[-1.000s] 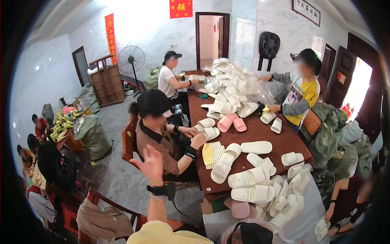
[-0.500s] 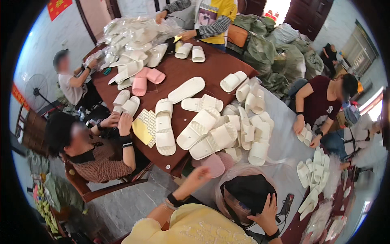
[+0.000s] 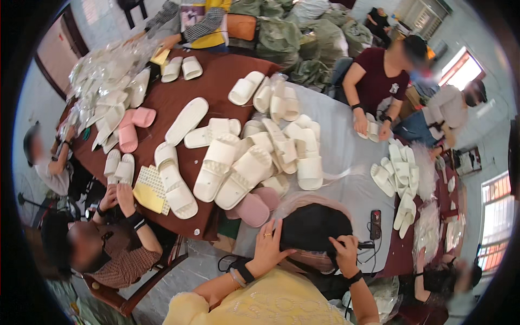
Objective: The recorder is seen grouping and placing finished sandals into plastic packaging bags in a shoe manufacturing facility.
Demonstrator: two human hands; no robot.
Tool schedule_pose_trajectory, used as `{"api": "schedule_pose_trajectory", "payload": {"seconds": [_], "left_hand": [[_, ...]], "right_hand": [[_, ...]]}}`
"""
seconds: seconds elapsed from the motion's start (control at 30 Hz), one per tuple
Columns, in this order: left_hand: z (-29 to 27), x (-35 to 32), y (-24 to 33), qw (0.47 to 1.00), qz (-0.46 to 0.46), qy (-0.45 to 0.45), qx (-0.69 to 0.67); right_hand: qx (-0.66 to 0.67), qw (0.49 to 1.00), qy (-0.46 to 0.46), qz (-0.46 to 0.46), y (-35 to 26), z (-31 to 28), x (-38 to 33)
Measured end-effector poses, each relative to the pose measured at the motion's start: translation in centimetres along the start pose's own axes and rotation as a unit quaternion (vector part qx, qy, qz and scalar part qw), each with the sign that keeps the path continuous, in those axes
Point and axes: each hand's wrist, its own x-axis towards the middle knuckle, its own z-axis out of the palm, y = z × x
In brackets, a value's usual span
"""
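Note:
Close in front of me sits a black cap [image 3: 314, 230] of cloth, with a pinkish see-through band around its far side. My left hand [image 3: 268, 246], with a ring on one finger, lies against the cap's left side, fingers stretched out and thumb along the near edge. At the right edge, my right hand [image 3: 345, 254] has its fingers curled on the cap, beside a black cable plug [image 3: 367, 245]. Just beyond the cap are pink slippers [image 3: 254, 207], next to a pile of white slippers [image 3: 238, 173].
A black handheld device [image 3: 375, 225] with cables lies right of the cap. More white slippers [image 3: 403, 170] are at the right. Yellow dotted sheets [image 3: 151, 189] lie on the brown tablecloth [image 3: 162, 108]. People work around the table; one sits close at the left [image 3: 114, 254].
My left hand has come from the air beside the pink slippers to the cap. My right hand's spread fingers have curled on its right edge. The view has swung to the right.

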Motion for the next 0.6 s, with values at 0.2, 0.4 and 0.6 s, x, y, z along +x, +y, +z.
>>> {"api": "schedule_pose_trajectory", "payload": {"seconds": [0.2, 0.4, 0.6], "left_hand": [[-0.3, 3.1, 1.4, 0.996, 0.071, -0.044, -0.022], [0.1, 4.7, 0.8, 0.992, 0.095, -0.086, 0.012], [-0.8, 6.0, 0.7, 0.981, 0.174, -0.084, -0.031]], "right_hand": [[0.016, 0.990, 0.016, 0.139, -0.3, -1.9, 1.3], [0.183, 0.974, -0.056, 0.118, 4.2, -1.5, 0.6], [0.161, 0.983, -0.029, 0.087, 3.9, -2.3, -1.6]]}}
